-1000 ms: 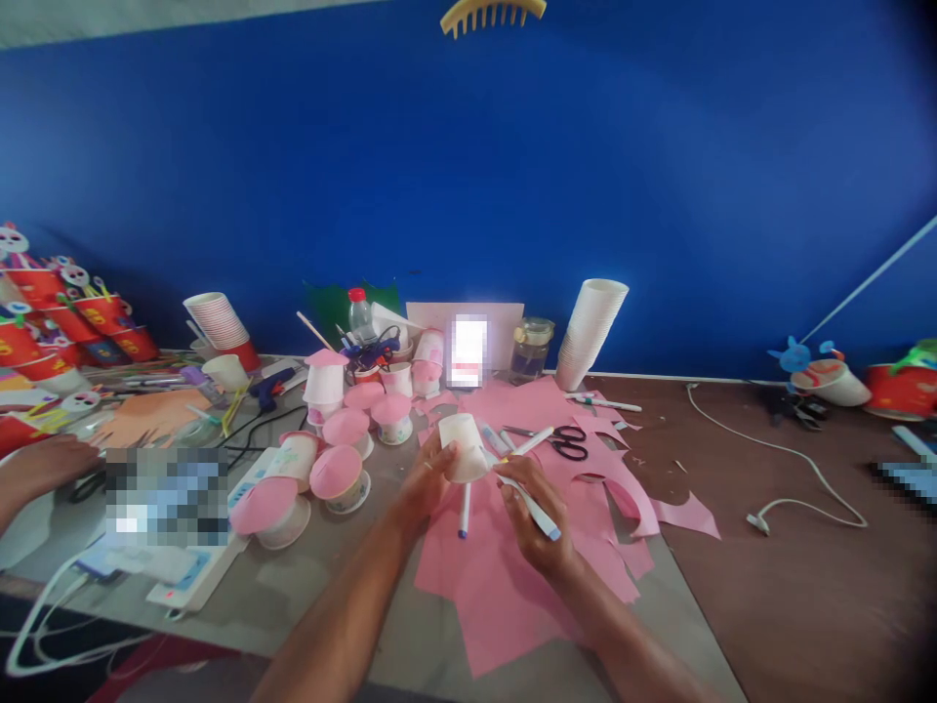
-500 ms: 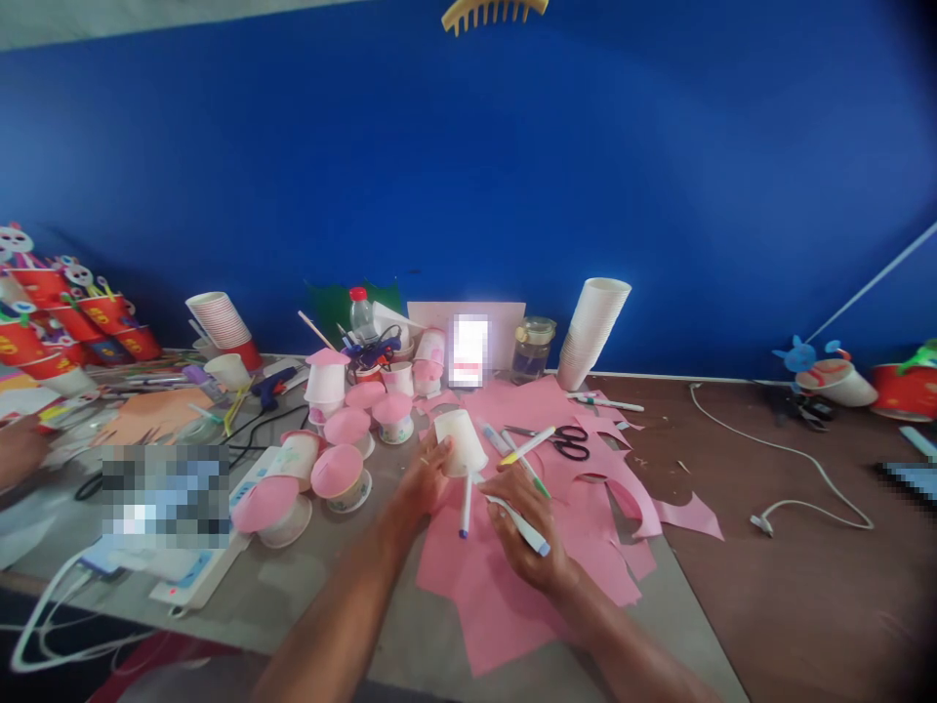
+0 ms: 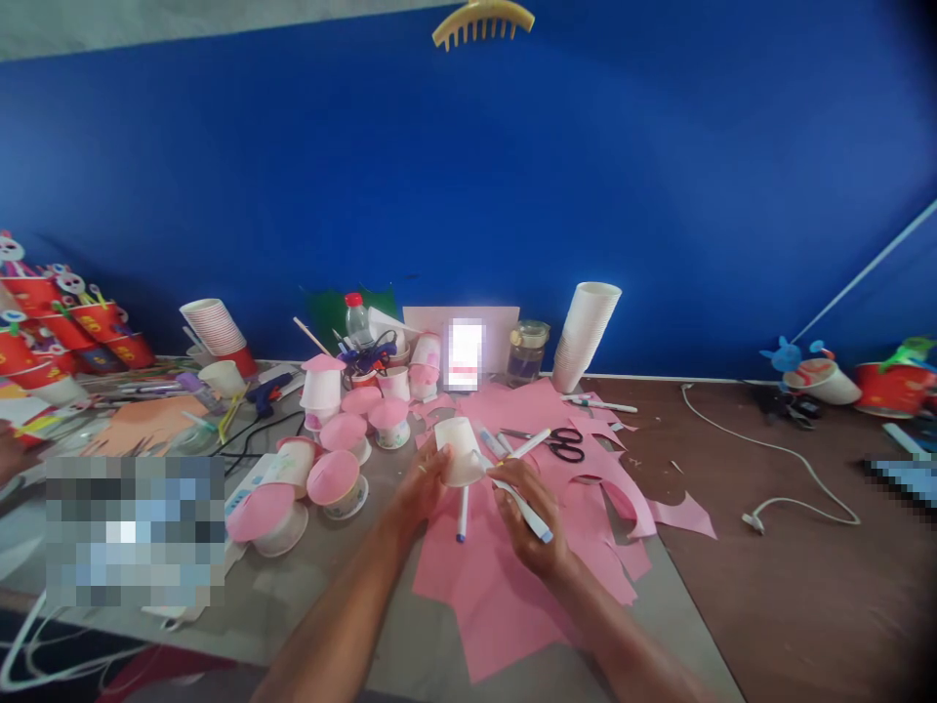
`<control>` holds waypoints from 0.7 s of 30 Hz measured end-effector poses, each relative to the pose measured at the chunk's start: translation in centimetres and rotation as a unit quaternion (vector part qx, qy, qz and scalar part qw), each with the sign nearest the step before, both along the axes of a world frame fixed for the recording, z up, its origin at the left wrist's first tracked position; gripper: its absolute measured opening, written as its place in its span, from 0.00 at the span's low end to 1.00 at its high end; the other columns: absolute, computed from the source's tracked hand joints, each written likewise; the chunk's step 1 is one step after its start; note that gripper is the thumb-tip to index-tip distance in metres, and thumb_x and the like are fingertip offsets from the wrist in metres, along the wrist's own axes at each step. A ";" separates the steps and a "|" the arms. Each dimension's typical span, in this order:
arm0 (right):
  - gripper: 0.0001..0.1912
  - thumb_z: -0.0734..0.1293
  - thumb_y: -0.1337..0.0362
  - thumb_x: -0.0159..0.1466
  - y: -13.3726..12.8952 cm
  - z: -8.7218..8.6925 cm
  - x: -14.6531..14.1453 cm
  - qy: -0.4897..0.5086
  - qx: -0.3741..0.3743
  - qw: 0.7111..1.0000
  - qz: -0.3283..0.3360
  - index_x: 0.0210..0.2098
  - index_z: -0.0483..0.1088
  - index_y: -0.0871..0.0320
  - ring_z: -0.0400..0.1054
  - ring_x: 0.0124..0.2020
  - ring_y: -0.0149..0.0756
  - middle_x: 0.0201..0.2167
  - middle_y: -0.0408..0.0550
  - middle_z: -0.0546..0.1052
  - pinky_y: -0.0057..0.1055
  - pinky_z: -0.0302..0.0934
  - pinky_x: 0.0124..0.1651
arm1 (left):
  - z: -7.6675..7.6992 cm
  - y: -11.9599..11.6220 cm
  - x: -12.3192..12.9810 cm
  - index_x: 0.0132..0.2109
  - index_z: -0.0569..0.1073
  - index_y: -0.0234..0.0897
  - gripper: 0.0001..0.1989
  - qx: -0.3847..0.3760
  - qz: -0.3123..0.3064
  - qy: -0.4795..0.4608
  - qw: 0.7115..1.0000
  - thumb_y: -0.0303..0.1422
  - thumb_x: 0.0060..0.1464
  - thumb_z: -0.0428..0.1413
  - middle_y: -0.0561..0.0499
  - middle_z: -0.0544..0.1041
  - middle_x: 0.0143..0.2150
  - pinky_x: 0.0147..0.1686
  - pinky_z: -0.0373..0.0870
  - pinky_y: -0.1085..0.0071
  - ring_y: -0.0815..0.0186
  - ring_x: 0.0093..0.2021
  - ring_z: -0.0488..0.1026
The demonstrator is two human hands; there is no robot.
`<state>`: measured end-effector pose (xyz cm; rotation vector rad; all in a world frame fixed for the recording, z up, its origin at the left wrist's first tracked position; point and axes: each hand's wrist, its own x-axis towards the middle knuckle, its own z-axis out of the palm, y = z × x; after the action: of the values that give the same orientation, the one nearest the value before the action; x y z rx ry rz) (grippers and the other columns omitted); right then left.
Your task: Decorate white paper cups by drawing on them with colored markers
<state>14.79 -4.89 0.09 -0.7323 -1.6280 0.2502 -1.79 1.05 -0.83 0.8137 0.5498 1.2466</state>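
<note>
In the head view, my left hand (image 3: 427, 478) grips a white paper cup (image 3: 460, 451), tilted on its side with the thumb on its wall. My right hand (image 3: 528, 517) is closed round a white marker with a light blue end (image 3: 532, 512), its tip close to the cup's right edge. Beneath both hands lie pink paper sheets (image 3: 505, 615). A marker with a blue end (image 3: 462, 516) rests on the paper below the cup. More markers and black-handled scissors (image 3: 566, 445) lie beyond my right hand.
Several cups with pink cone tops (image 3: 335, 475) stand at left. Behind are a glass jar (image 3: 527, 353), a tall stack of white cups (image 3: 588, 337) and a glue gun (image 3: 269, 389). A white cable (image 3: 797, 451) crosses the brown surface. Another person's hand (image 3: 9, 451) shows at far left.
The marker in my right hand has come nearer the cup's wall, and the cup has turned slightly. The view has shifted a little. The other person's hand has moved left.
</note>
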 end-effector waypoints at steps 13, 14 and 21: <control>0.12 0.60 0.71 0.66 -1.0 0.4 -1.2 -0.044 0.010 0.998 0.049 0.46 0.71 0.53 0.71 0.33 0.40 0.31 0.47 0.77 0.42 0.66 0.44 | 0.4 0.5 -0.2 0.49 0.75 0.35 0.24 -0.008 0.059 0.017 0.998 0.35 0.44 0.69 0.52 0.79 0.34 0.40 0.71 0.70 0.66 0.34 0.75; 0.13 0.60 0.71 0.65 -1.0 0.4 -1.2 -0.044 0.014 0.998 0.050 0.46 0.71 0.53 0.71 0.33 0.40 0.31 0.47 0.77 0.43 0.66 0.44 | 0.4 0.5 -0.2 0.49 0.75 0.35 0.24 -0.008 0.057 0.017 0.998 0.36 0.43 0.70 0.52 0.79 0.34 0.39 0.71 0.70 0.66 0.34 0.75; 0.12 0.61 0.71 0.67 -0.9 0.5 -0.3 -0.007 -0.008 1.000 -0.001 0.46 0.71 0.52 0.72 0.36 0.40 0.35 0.48 0.78 0.39 0.67 0.41 | 0.6 0.2 -0.1 0.48 0.75 0.35 0.25 -0.009 0.053 -0.002 0.999 0.38 0.44 0.70 0.50 0.79 0.35 0.43 0.71 0.68 0.63 0.39 0.76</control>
<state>14.52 -5.83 0.62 -0.7484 -1.6408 0.2573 -1.89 1.24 -0.23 0.7750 0.6062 1.3393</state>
